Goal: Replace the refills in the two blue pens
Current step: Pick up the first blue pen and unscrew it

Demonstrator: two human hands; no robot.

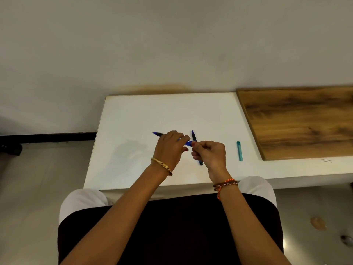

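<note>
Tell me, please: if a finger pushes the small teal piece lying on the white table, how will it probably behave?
The teal piece looks thin and short, so it is probably very light and would slide easily on the smooth white table. It lies flat and straight, so it seems stiff. Whether its sides are flat or round cannot be told, so rolling is possible.

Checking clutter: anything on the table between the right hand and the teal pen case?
Nothing: head view shows bare white tabletop between the right hand and the slim teal plastic case.
</note>
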